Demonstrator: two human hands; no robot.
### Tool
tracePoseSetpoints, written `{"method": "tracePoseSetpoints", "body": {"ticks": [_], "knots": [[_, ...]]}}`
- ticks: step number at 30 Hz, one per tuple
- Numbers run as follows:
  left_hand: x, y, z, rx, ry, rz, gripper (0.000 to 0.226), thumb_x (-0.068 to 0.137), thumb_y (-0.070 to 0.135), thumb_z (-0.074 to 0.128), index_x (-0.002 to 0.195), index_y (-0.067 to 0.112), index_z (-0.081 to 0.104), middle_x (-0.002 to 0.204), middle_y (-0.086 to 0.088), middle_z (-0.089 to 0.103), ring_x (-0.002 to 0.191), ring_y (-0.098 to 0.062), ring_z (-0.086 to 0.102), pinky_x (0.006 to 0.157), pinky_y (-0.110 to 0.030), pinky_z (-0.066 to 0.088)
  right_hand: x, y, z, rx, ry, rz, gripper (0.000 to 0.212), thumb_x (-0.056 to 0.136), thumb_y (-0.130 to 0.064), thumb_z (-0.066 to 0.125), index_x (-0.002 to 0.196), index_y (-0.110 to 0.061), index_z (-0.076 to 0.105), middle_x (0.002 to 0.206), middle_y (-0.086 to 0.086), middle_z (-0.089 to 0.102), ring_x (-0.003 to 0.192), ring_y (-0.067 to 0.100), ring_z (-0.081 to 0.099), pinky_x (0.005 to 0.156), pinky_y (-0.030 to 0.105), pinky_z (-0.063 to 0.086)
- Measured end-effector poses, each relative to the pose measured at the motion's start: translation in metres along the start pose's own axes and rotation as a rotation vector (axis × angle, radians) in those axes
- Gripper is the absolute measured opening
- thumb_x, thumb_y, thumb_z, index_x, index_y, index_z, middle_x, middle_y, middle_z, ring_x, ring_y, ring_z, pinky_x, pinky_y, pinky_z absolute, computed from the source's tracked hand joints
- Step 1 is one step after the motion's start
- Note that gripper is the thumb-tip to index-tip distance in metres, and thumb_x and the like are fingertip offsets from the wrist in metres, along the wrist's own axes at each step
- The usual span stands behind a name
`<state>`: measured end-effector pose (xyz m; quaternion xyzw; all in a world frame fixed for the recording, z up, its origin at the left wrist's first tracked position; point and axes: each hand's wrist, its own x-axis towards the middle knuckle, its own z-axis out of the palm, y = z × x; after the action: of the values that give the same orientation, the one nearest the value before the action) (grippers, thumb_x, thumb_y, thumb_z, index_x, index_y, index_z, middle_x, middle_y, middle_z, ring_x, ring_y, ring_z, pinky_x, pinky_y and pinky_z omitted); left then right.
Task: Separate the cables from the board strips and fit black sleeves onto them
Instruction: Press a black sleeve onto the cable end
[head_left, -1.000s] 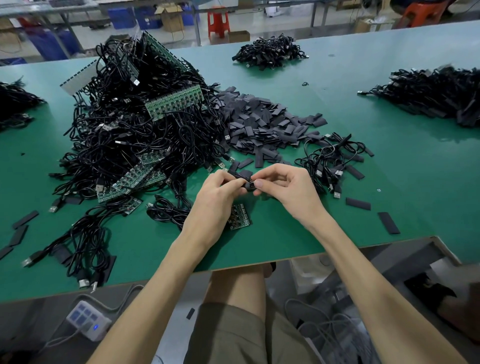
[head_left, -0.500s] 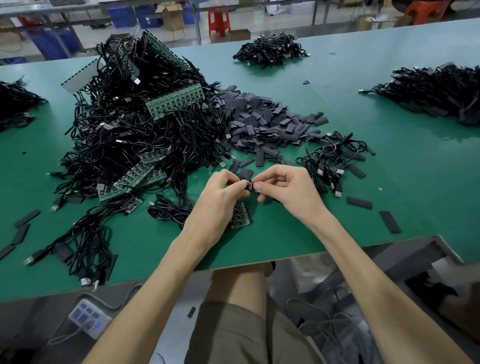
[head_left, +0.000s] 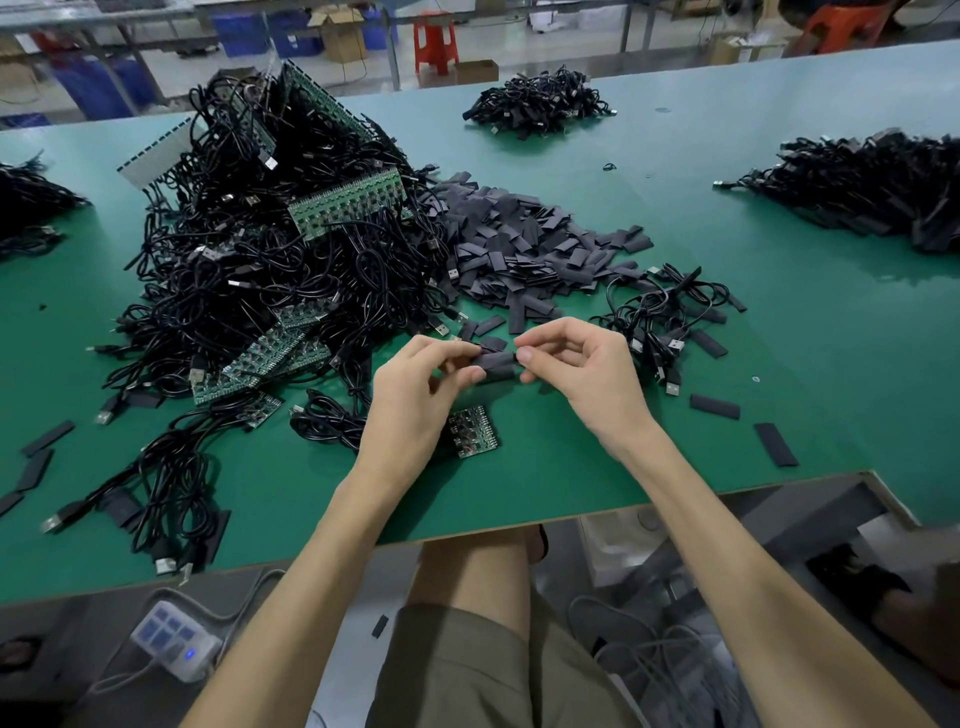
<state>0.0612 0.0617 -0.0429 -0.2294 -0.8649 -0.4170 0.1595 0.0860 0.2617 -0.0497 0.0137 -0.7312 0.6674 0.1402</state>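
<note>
Most of the job looks undone: the big heap of cables (head_left: 280, 270) on the left of the counter (head_left: 779, 353) has green board strips (head_left: 345, 202) sticking out of it, with cables apparently joined to them, and right beside it lies a broad pile of loose sleeves (head_left: 524, 244) waiting to be used. The step in hand is a fitting one. The left hand (head_left: 415, 395) and the right hand (head_left: 582, 374) meet just above the near part of the counter, each pinching one end of a single black sleeve (head_left: 496, 364) between thumb and fingertips. Whether a cable end already sits inside it I cannot tell, since the fingers cover both openings. A short piece of board (head_left: 472, 432) lies on the counter under the left hand, probably a strip partly worked through. Just right of the hands sits a small cluster of cables (head_left: 665, 317) with a few sleeves among it, which I take for the finished ones. The far heap (head_left: 535, 101) and the right-hand heap (head_left: 872, 187) may be finished stock too, but they are too small to judge, so a little seems done and a great deal is left
</note>
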Motion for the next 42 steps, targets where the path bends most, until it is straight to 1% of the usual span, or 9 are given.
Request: {"method": "tracePoseSetpoints", "body": {"ticks": [2, 7, 10, 15, 24, 29, 34, 40, 42], "knots": [[-0.0001, 0.0001, -0.0003, -0.029, 0.001, -0.011, 0.019, 0.089, 0.019, 0.078, 0.107, 0.014, 0.077, 0.097, 0.004, 0.067, 0.087, 0.0, 0.059, 0.077, -0.009, 0.039, 0.0004, 0.0003, -0.0001, -0.004, -0.005, -0.001, 0.014, 0.089, -0.003, 0.077, 0.092, -0.017, 0.076, 0.082, 0.015, 0.075, 0.072, 0.02, 0.074, 0.074, 0.032, 0.058], [-0.0007, -0.0003, -0.0016, -0.086, 0.021, 0.002, 0.021, 0.086, 0.02, 0.081, 0.106, 0.018, 0.077, 0.099, 0.007, 0.069, 0.091, -0.007, 0.063, 0.077, -0.02, 0.048, 0.0016, 0.002, 0.0001, -0.011, -0.002, -0.001, 0.013, 0.09, -0.002, 0.076, 0.094, -0.014, 0.075, 0.081, 0.014, 0.076, 0.07, 0.019, 0.075, 0.071, 0.025, 0.057], [-0.002, -0.0005, -0.0015, -0.108, 0.003, 0.001, 0.022, 0.084, 0.022, 0.083, 0.105, 0.02, 0.077, 0.097, 0.01, 0.069, 0.09, -0.009, 0.064, 0.075, -0.02, 0.047, 0.0015, 0.0022, 0.0006, -0.023, -0.002, 0.0, 0.013, 0.09, -0.002, 0.075, 0.093, -0.015, 0.075, 0.078, 0.011, 0.075, 0.069, 0.018, 0.074, 0.07, 0.025, 0.056], [-0.0024, -0.0026, -0.0015, -0.115, 0.003, -0.002, 0.021, 0.085, 0.023, 0.083, 0.104, 0.017, 0.077, 0.097, 0.009, 0.069, 0.088, -0.011, 0.064, 0.075, -0.023, 0.049, 0.0005, 0.0005, 0.0009, -0.022, -0.032, 0.001, 0.013, 0.09, 0.0, 0.075, 0.092, -0.013, 0.076, 0.074, 0.007, 0.075, 0.067, 0.018, 0.073, 0.068, 0.025, 0.056], [-0.0024, -0.0063, -0.0014, -0.127, -0.004, 0.017, 0.02, 0.085, 0.023, 0.082, 0.103, 0.016, 0.078, 0.097, 0.008, 0.07, 0.088, -0.011, 0.066, 0.078, -0.022, 0.05, -0.0004, -0.0011, 0.0011, -0.035, -0.078, -0.002, 0.011, 0.09, 0.001, 0.074, 0.093, -0.01, 0.076, 0.072, 0.009, 0.074, 0.065, 0.018, 0.072, 0.067, 0.027, 0.058], [-0.003, -0.0071, -0.001, -0.131, -0.012, 0.022, 0.019, 0.086, 0.024, 0.081, 0.104, 0.018, 0.078, 0.097, 0.009, 0.07, 0.089, -0.013, 0.066, 0.076, -0.018, 0.048, -0.0007, -0.0012, 0.0012, -0.039, -0.098, 0.001, 0.014, 0.091, 0.003, 0.072, 0.093, -0.011, 0.075, 0.072, 0.012, 0.074, 0.066, 0.02, 0.072, 0.068, 0.028, 0.057], [-0.0033, -0.0079, -0.0007, -0.143, -0.016, 0.021, 0.018, 0.086, 0.024, 0.081, 0.103, 0.019, 0.078, 0.097, 0.009, 0.07, 0.089, -0.014, 0.067, 0.075, -0.023, 0.052, -0.0014, -0.0018, 0.0011, -0.05, -0.107, 0.001, 0.017, 0.091, 0.005, 0.071, 0.091, -0.012, 0.074, 0.073, 0.014, 0.073, 0.066, 0.021, 0.072, 0.069, 0.03, 0.058], [-0.0018, -0.0075, -0.0004, -0.142, -0.033, 0.011, 0.018, 0.086, 0.026, 0.081, 0.103, 0.02, 0.078, 0.096, 0.009, 0.07, 0.087, -0.014, 0.066, 0.075, -0.022, 0.051, -0.0015, -0.0038, 0.0002, -0.049, -0.109, 0.015, 0.014, 0.09, 0.008, 0.07, 0.092, -0.005, 0.074, 0.069, 0.012, 0.073, 0.062, 0.018, 0.071, 0.067, 0.028, 0.059], [-0.0016, -0.0072, -0.0001, -0.161, -0.04, -0.001, 0.018, 0.085, 0.027, 0.082, 0.102, 0.02, 0.078, 0.094, 0.01, 0.071, 0.085, -0.013, 0.066, 0.074, -0.021, 0.05, -0.0016, -0.0036, 0.0008, -0.053, -0.1, 0.013, 0.015, 0.09, 0.008, 0.069, 0.092, -0.006, 0.074, 0.07, 0.011, 0.073, 0.062, 0.018, 0.072, 0.067, 0.026, 0.058]]}}
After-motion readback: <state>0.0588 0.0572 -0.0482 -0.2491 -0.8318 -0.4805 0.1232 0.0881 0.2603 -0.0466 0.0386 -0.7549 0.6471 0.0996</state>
